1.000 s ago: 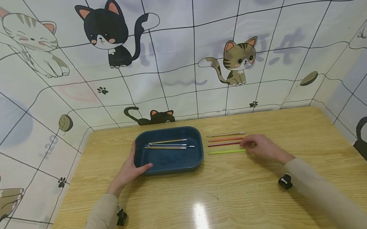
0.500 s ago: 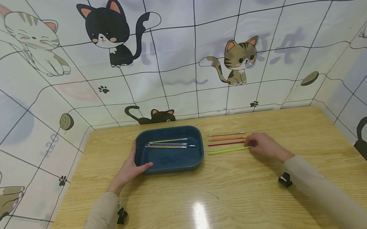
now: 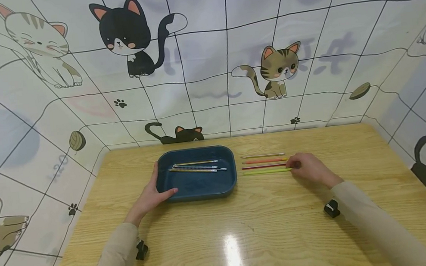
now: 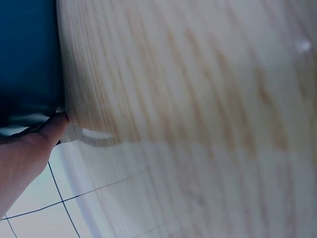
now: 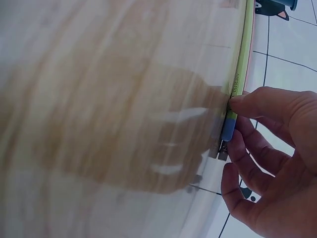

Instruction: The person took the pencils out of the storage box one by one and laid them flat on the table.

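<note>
A dark blue rectangular tray stands on the table with several pencils lying inside. My left hand rests against its near left corner, thumb over the front rim and fingers along the left side. In the left wrist view, a digit touches the tray wall. With thumb and fingers, my right hand pinches the blue-tipped end of a lime green pencil. Beyond that pencil lie a dark red pencil, an orange pencil and a tan pencil, roughly parallel.
The wooden table reaches back to a wall covering printed with cats and grid lines. Similar covering hangs at both sides. Glare lies on the table's front part.
The lime green pencil has shifted away from me and slightly right, tilting briefly, and now lies closer to the dark red one. My right hand moved with it; the left hand stayed at the tray.
</note>
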`<action>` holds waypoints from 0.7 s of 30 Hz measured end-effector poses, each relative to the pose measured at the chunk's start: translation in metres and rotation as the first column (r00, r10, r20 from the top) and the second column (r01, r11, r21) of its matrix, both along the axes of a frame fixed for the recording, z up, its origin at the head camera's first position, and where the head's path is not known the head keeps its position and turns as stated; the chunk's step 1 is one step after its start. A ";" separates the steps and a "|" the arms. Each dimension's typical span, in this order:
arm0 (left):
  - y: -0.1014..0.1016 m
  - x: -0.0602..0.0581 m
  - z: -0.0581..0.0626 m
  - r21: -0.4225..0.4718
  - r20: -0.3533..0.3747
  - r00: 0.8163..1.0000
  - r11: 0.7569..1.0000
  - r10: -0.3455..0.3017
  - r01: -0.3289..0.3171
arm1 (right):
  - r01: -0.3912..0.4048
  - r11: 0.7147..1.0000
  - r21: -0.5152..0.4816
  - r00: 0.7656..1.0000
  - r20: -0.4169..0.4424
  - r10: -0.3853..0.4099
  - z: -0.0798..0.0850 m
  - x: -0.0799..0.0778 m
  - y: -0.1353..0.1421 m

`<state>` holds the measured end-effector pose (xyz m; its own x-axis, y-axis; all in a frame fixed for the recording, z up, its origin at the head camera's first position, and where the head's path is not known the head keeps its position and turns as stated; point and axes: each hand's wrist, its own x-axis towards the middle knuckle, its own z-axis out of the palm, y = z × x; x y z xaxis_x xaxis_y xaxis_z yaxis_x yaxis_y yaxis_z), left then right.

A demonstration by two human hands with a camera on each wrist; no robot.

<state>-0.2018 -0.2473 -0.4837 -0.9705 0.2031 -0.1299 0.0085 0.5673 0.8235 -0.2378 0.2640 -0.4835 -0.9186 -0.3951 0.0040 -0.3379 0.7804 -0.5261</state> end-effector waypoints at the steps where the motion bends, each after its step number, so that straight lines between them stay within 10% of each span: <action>1: 0.000 0.000 0.000 0.000 0.000 1.000 1.000 -0.001 0.001 | 0.001 1.000 -0.001 1.000 -0.001 -0.001 0.000 0.000 0.000; 21: 0.001 0.001 0.001 0.006 -0.003 1.000 1.000 0.006 -0.006 | 0.044 0.997 -0.060 0.999 -0.029 -0.046 0.001 -0.001 -0.002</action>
<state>-0.2009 -0.2464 -0.4826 -0.9720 0.1983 -0.1262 0.0073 0.5622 0.8269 -0.2385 0.2624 -0.4824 -0.9347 -0.3512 0.0547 -0.3195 0.7628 -0.5622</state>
